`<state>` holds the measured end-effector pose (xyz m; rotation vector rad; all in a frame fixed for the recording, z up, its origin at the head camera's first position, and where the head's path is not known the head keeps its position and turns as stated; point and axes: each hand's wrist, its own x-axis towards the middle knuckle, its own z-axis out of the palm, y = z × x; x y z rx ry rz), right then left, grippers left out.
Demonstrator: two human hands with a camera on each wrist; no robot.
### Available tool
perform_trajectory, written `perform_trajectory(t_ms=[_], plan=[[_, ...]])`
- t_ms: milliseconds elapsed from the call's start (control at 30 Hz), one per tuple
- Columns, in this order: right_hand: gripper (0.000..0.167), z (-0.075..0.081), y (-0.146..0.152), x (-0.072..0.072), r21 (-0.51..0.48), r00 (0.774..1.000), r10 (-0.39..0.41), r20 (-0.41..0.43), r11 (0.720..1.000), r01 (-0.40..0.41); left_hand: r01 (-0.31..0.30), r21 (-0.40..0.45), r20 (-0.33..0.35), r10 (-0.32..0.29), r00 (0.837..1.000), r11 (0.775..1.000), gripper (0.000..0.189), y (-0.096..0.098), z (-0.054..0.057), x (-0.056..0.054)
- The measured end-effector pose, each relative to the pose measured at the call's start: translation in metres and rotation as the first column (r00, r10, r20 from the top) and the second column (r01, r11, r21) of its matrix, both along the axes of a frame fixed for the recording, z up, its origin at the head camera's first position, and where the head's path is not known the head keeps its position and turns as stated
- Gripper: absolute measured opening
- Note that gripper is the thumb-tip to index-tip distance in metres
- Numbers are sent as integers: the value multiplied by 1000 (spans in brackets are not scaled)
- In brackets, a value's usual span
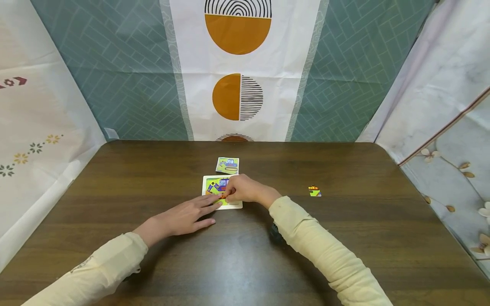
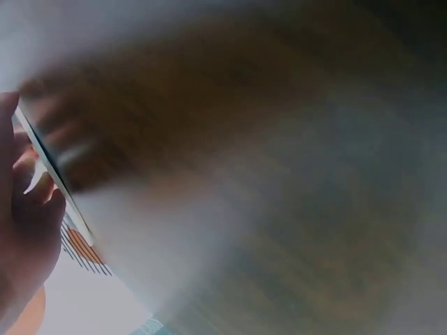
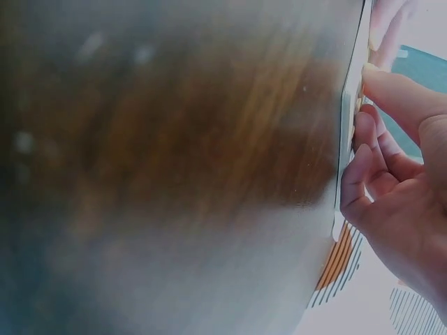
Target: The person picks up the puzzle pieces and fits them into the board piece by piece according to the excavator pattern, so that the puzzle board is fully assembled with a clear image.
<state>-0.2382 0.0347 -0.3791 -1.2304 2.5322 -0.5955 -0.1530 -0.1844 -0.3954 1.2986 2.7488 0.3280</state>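
Note:
A jigsaw puzzle board [image 1: 204,183] with a white rim and a yellow-green digger picture lies flat on the table. My left hand [image 1: 187,216] reaches in from the left with straight fingers, its fingertips resting on the picture's lower part. From the right, my right hand [image 1: 246,189] bends over the board with curled fingers and pinches a small puzzle piece, mostly hidden, at the picture's middle. In the right wrist view, the right thumb and fingers gather close over the board's edge [image 3: 345,132]. The board's thin edge [image 2: 52,167] also shows beside the left hand.
Just behind the board lies a small picture card [image 1: 228,165] showing a digger. One loose puzzle piece [image 1: 314,191] is on the brown wooden table [image 1: 344,238], to the right. Patterned cloth [image 1: 126,63] hangs along the back and sides.

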Motion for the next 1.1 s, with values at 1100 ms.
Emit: perform_trajectory(t_ms=[1100], plan=[[27,12,49,-15,-49,988,-148,49,987,150,-43,11,84,42,996,999,54,0,-1,-4]])
